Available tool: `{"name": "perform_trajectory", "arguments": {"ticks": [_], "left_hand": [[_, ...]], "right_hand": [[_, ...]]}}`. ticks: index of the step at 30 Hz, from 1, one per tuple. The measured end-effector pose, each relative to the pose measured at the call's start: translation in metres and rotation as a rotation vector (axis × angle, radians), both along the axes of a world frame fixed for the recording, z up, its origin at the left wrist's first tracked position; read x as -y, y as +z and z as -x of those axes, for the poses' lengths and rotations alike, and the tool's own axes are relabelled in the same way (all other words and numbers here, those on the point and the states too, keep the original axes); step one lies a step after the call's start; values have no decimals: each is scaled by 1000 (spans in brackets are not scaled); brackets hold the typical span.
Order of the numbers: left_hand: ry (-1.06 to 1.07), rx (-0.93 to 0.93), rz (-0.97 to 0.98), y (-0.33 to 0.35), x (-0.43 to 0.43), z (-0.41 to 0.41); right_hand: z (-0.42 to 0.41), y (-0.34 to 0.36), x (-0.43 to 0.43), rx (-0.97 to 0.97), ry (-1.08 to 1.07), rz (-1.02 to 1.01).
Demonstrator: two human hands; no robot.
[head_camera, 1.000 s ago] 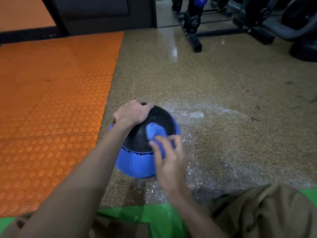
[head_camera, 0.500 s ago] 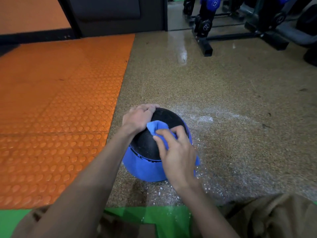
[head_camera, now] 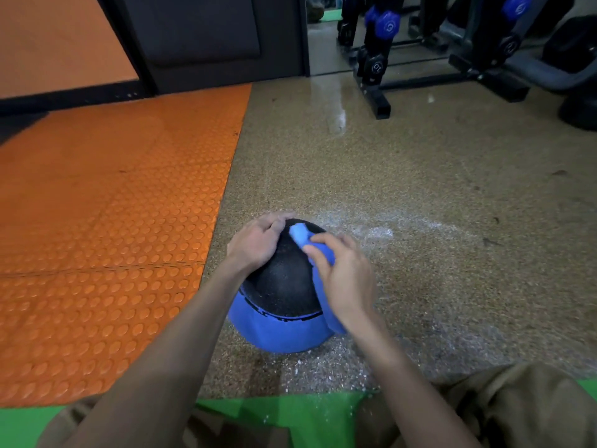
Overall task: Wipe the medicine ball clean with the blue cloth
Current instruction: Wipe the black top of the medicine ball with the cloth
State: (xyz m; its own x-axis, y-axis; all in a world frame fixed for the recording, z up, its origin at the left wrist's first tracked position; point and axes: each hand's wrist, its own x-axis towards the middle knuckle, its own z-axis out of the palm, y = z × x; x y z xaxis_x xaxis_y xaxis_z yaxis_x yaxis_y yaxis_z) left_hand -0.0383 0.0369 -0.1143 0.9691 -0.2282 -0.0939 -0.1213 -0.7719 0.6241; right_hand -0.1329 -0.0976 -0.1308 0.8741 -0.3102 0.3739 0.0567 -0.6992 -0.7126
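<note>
A black and blue medicine ball sits on the speckled floor right in front of me. My left hand lies over its upper left side, fingers curved around the top. My right hand holds the blue cloth against the ball's upper right side, fingers curled over it. One end of the cloth sticks out past my fingertips near my left hand; the rest runs under my palm and hangs down the ball's right side.
White powdery specks cover the floor around and right of the ball. An orange studded mat lies to the left, a green mat under my knees. A dumbbell rack and other gym equipment stand at the back right.
My right hand has slid the cloth up and across the top of the ball, toward my left hand. My left hand has stayed on the ball.
</note>
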Motion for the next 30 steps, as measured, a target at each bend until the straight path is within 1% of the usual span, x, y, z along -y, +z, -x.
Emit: {"name": "perform_trajectory", "arguments": {"ticks": [2,3,4,6,8,9,10,11,14,15,16,18,19,20,22,23,24,26,27,28,30], "left_hand": [[27,0,-27,1,2,2],[41,1,-55,2,6,2],[52,6,-90,2,10,2],[70,25,-160,5,19,3],[82,35,-200,7,27,1],[75,27,-215,8,31,0],[66,-1,-209,10,36,-2],[54,-36,-169,12,39,-5],[67,-216,196,23,42,-11],[80,-207,254,25,41,-10],[97,-155,271,24,40,-10],[98,-15,155,16,45,-14],[90,14,94,13,51,-17],[90,23,40,11,59,-19],[108,20,-57,14,75,-22],[111,24,-85,14,82,-25],[116,17,-105,15,88,-29],[128,-19,-105,17,95,-34],[124,-38,-91,16,96,-35],[116,-52,-76,17,97,-35],[114,-34,-75,20,97,-33]], "right_hand": [[-13,-7,22,-128,-69,-148],[-17,-7,30,-159,-111,-208],[-18,-6,33,-171,-139,-218],[-13,2,25,-148,-121,-123],[-1,7,11,-44,-28,-21],[2,7,9,0,3,-3],[2,5,11,2,6,-10],[-1,3,19,-30,-9,-62],[-13,-8,46,-140,-60,-238],[-14,-11,53,-146,-64,-265],[-16,-14,57,-142,-58,-290],[-20,-17,66,-158,-64,-357],[-23,-18,73,-191,-89,-378],[-25,-18,80,-223,-120,-375],[-26,-13,87,-245,-171,-290],[-23,-8,85,-212,-180,-219],[-19,-3,78,-135,-162,-145],[-10,6,60,18,-65,-17],[-7,6,57,60,-27,47],[-9,5,60,50,-6,72],[-24,1,80,-96,-65,-27]]}}
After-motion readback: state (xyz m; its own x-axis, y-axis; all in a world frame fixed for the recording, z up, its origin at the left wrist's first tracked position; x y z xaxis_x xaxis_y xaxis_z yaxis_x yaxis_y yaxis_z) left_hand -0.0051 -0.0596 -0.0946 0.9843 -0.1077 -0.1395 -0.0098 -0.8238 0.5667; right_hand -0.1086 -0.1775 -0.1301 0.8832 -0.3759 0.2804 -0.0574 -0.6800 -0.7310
